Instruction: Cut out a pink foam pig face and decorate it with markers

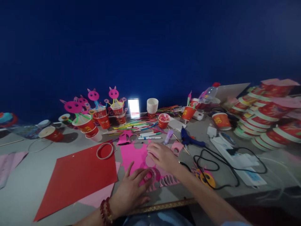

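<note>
A bright pink sheet of paper (127, 157) lies at the centre of the table, with round holes and curved cuts in it. My left hand (133, 188), with a dark red bead bracelet at the wrist, rests palm down on its lower part with the fingers spread. Its fingertips are beside a round ring, maybe a tape roll (153, 174), on the paper. Over the upper right of the sheet is my right hand (163, 157), its fingers bent and pressed together near a pale round spot (150, 161). Whatever these fingers hold is hidden.
Left lie red paper (82, 172) and a tape ring (104, 151). Behind are decorated cups (103, 122), pipe cleaners (131, 125) and markers (150, 138). A blue glue gun (191, 139), black cable, power strip (240, 163) and stacked red cups (270, 116) occupy the right.
</note>
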Motion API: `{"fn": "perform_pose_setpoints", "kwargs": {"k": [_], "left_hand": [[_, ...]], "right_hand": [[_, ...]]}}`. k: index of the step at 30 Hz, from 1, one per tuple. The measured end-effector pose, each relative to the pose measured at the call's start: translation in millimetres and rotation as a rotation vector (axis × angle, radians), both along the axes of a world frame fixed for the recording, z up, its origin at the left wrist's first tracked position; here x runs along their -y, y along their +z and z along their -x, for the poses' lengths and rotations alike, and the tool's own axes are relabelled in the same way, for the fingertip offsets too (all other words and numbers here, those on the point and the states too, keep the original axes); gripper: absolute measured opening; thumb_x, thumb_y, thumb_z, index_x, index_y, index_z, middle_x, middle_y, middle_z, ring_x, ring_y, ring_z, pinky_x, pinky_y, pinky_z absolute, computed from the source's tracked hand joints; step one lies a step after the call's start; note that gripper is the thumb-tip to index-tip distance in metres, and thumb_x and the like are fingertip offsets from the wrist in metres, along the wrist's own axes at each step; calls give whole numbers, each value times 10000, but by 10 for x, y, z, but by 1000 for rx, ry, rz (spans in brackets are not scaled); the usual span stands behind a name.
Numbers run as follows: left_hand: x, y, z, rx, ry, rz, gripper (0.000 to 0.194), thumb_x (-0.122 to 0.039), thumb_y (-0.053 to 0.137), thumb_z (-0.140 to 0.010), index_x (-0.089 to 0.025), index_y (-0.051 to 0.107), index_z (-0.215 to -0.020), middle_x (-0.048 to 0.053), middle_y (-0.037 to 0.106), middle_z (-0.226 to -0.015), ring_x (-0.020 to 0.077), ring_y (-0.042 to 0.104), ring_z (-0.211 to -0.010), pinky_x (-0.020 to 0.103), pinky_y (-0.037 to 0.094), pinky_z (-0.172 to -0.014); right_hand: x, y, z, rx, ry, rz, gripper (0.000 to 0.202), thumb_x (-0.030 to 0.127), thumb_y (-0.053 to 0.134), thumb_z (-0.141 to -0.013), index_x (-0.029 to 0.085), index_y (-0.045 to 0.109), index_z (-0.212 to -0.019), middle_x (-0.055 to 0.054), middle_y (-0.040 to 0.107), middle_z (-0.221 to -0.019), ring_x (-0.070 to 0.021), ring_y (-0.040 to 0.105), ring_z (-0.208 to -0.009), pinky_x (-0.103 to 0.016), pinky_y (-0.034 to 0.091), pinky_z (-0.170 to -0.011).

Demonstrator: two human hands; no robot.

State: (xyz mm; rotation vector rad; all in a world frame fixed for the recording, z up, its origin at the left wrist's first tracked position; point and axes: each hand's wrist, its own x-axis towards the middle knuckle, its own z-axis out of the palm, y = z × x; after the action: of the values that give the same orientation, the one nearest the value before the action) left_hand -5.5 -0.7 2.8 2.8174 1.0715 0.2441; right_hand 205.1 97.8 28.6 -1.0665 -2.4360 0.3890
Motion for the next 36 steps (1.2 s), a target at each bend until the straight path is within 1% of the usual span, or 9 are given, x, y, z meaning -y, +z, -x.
{"fn": "perform_pose_setpoints", "kwargs": {"k": [3,9,13,20,25,29,31,33,36], "left_hand": [[4,-21,16,14,-6,0,580,-551,551,-912,-319,411,-1425,34,450,-1495,256,459,-1283,590,-37,-1177],[22,-27,33,50,4,-29,567,-548,540,-918,-310,423,-1419,40,473,-1470,250,459,-1281,577,-28,-1185],[14,-9,24,79,-5,-36,513,-514,515,-940,-308,445,-1406,55,492,-1446,251,492,-1237,590,57,-1183],[-13,55,-24,142,15,81,574,-565,574,-884,-273,467,-1367,84,490,-1410,288,470,-1235,592,233,-1147],[-27,49,2,263,24,106,501,-511,540,-918,-236,473,-1330,114,516,-1353,269,490,-1239,550,277,-1152],[-194,76,89,502,392,-111,401,-321,500,-967,-197,416,-1339,163,502,-1340,272,472,-1269,446,445,-1030],[-333,141,148,498,503,-235,433,-317,529,-958,-158,407,-1342,192,491,-1345,305,470,-1252,488,433,-1012],[-457,206,193,362,460,-225,186,-243,478,-979,-177,547,-1139,123,626,-1109,268,583,-1039,452,474,-904],[-552,243,187,233,420,-205,150,-213,467,-977,-173,578,-884,52,634,-786,216,599,-751,351,475,-709]], "right_hand": [[-269,-29,380,195,20,-21,178,175,493,-968,191,663,-1020,-76,676,-1063,-211,600,-1004,-326,463,-878],[-571,-212,861,287,5,-43,169,89,495,-921,126,658,-943,-141,670,-982,-259,582,-969,-358,458,-830],[-572,-173,824,278,-15,-55,140,93,507,-911,132,640,-930,-144,685,-966,-269,600,-965,-352,446,-814],[-434,149,379,159,-67,12,99,209,495,-965,205,593,-955,-32,715,-848,-184,657,-771,-252,419,-653],[-391,196,195,-272,-62,183,120,235,509,-947,205,590,-864,-3,688,-790,-156,632,-718,-234,426,-642],[-267,238,166,-537,-59,335,177,304,570,-916,201,597,-775,19,609,-674,-139,553,-611,-232,404,-574],[-153,271,174,-639,-42,448,203,349,589,-909,202,597,-769,36,555,-619,-120,495,-545,-222,387,-527],[-31,290,195,-736,-41,550,219,383,613,-891,201,596,-770,43,533,-601,-106,460,-509,-214,366,-490],[114,271,243,-881,-90,679,257,428,639,-863,207,563,-756,62,497,-567,-90,418,-460,-205,332,-448]]}}
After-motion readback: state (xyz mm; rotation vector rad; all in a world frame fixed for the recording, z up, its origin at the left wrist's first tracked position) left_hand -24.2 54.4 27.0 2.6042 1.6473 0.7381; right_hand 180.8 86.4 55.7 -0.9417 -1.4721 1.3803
